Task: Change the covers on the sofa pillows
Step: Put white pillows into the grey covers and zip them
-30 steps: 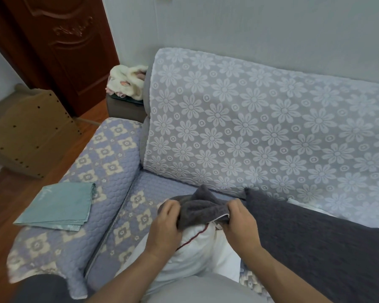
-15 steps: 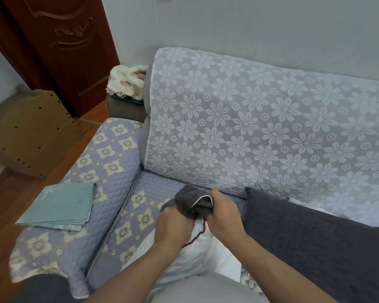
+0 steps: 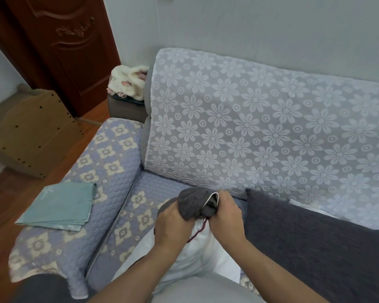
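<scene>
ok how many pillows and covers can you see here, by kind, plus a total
White bare pillow with dark red piping, held by the left hand and right hand: 1
Dark grey knit cover bunched at its end: 1
Dark grey covered pillow: 1
Folded teal fabric pile, layers uncountable: 1
Total: 4

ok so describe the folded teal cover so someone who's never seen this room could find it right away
Start at the sofa with its white flower-patterned back and go to its quilted armrest on the door side. The folded teal cover lies flat on top of it. It is the only plain, smooth teal cloth; the covers by the hands are dark grey.
</scene>
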`<action>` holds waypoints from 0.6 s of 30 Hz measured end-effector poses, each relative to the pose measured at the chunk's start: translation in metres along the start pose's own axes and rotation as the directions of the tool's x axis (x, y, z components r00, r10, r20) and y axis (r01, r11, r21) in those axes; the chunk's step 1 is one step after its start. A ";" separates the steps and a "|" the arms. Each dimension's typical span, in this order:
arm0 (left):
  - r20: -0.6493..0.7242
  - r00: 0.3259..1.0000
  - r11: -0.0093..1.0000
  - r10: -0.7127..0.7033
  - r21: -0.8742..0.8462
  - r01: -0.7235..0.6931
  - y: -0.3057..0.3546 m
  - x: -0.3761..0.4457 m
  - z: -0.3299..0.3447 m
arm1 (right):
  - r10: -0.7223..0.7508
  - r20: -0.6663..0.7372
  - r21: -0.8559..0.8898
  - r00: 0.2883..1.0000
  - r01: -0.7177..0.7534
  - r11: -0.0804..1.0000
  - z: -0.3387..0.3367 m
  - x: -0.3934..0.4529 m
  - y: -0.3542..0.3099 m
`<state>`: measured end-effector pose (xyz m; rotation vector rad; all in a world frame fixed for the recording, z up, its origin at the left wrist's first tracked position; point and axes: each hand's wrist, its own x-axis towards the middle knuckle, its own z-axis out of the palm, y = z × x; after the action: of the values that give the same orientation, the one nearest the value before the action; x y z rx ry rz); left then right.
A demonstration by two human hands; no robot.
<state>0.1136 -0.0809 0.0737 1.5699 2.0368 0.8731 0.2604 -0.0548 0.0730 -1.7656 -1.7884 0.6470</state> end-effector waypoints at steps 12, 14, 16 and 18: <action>-0.026 0.986 0.982 -0.162 0.093 0.164 -0.028 0.006 -0.006 | -0.482 0.106 -0.276 0.870 0.491 0.826 0.000 -0.006 -0.006; -0.067 0.991 0.990 -0.115 0.068 0.120 -0.031 0.005 -0.009 | -0.485 0.112 -0.352 0.867 0.491 0.797 -0.002 0.000 0.006; -0.033 0.999 0.998 -0.011 0.060 0.013 -0.028 0.001 -0.009 | -0.421 0.117 -0.380 0.899 0.433 0.817 -0.003 0.005 0.021; 0.024 0.993 0.992 0.118 0.039 -0.119 -0.028 -0.005 -0.004 | -0.286 0.103 -0.344 0.953 0.303 0.889 -0.005 0.008 0.027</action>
<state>0.0929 -0.0907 0.0565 1.7291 1.9745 0.8592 0.2837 -0.0466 0.0586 -1.6502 -2.2639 0.2518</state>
